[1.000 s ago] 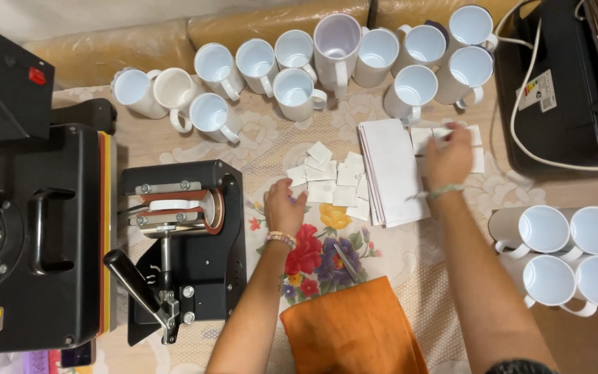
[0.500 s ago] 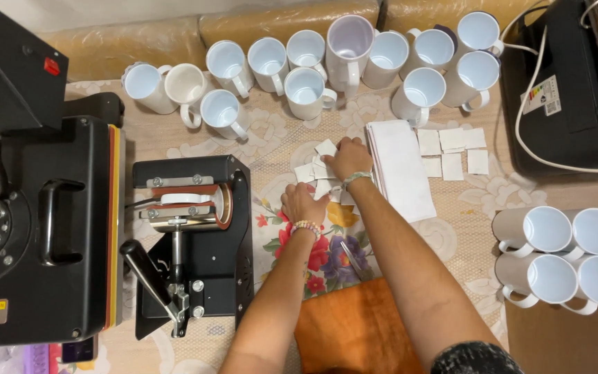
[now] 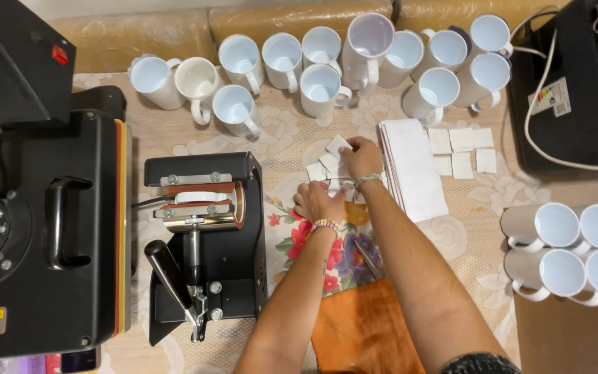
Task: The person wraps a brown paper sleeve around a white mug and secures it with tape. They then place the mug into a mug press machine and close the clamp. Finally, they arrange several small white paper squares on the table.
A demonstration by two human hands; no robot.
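My left hand (image 3: 317, 201) lies palm down on a cluster of small white paper squares (image 3: 318, 170) in the middle of the table, just right of the black mug press (image 3: 202, 228). My right hand (image 3: 361, 156) rests on the same cluster a little farther back, its fingers pinching one white square (image 3: 338, 145). A stack of white paper sheets (image 3: 415, 168) lies immediately right of my right hand, and a second group of white squares (image 3: 462, 149) sits beyond it.
Several white mugs (image 3: 323, 59) stand along the back, and more mugs (image 3: 567, 244) lie on their sides at the right. A large black heat press (image 3: 43, 194) fills the left. A black machine with white cables (image 3: 576, 83) sits back right. An orange cloth (image 3: 365, 329) lies near me.
My right hand has come left from the squares at the right of the paper stack to the middle cluster and taken hold of a square. My left hand has barely shifted.
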